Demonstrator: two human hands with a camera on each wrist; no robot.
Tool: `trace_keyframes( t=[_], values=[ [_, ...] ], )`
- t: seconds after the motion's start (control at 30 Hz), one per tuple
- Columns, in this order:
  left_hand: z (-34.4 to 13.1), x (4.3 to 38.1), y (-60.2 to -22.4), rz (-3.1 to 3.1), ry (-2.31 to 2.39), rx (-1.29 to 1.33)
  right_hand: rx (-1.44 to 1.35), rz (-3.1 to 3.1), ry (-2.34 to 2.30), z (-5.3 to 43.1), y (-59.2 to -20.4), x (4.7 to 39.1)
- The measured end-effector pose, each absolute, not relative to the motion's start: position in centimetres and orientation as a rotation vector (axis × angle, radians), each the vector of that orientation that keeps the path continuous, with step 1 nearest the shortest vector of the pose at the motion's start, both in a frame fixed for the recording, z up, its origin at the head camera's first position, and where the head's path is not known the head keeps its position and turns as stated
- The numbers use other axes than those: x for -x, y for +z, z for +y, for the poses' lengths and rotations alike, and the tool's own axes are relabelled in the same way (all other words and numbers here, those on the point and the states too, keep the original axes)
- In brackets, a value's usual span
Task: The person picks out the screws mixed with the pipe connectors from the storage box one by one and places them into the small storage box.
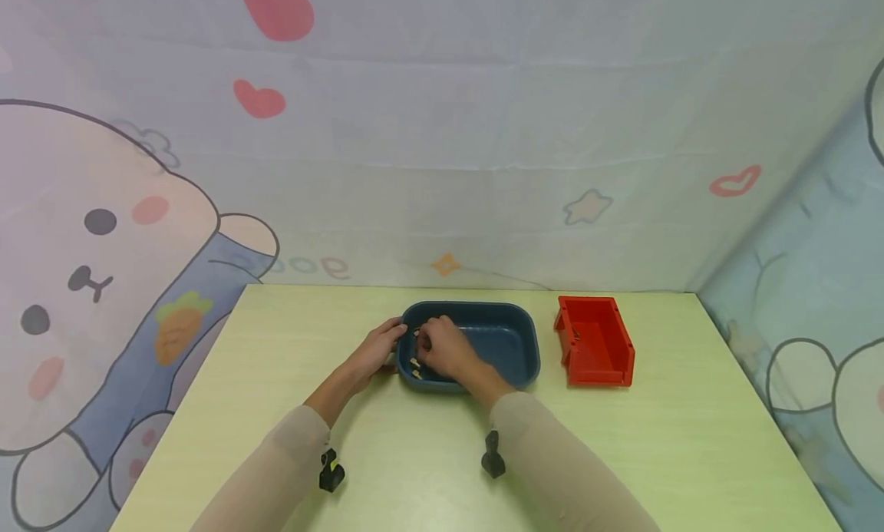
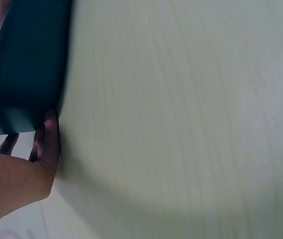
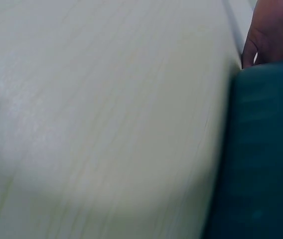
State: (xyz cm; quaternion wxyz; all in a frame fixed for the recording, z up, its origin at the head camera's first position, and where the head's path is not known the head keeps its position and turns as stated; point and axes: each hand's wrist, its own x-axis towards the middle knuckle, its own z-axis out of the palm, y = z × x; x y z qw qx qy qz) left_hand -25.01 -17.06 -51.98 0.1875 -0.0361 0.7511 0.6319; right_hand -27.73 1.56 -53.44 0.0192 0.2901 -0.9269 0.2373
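Observation:
A dark blue plastic basin (image 1: 499, 340) with rounded corners stands on the table. My left hand (image 1: 373, 351) grips its left end, thumb at the rim and fingers against the outer wall; the left wrist view shows these fingers (image 2: 52, 139) low on that wall. Reaching over the near rim, my right hand (image 1: 445, 349) has its bent fingers down inside the basin's left part. Several small brass-coloured pieces (image 1: 416, 375), perhaps keys, lie around those fingertips, too small to make out surely. Whether the fingertips pinch one is hidden; the right wrist view shows only the basin's outer wall (image 3: 266, 149) and my left hand.
To the basin's right stands a red open-front bin (image 1: 597, 355), a small dark item inside near its left wall. The pale wooden table (image 1: 691, 440) ends at a printed cloth backdrop (image 1: 442, 133) behind and another at the right. Black camera mounts hang from both wrists.

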Motion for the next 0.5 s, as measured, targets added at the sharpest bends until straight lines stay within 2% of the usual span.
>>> trace_keyframes(
  t=[0.5],
  values=[
    [-17.11, 25.07, -52.16, 2.099, 1.782, 0.101, -0.714, -2.844, 1.075, 2.16, -53.5, 28.07]
  ],
)
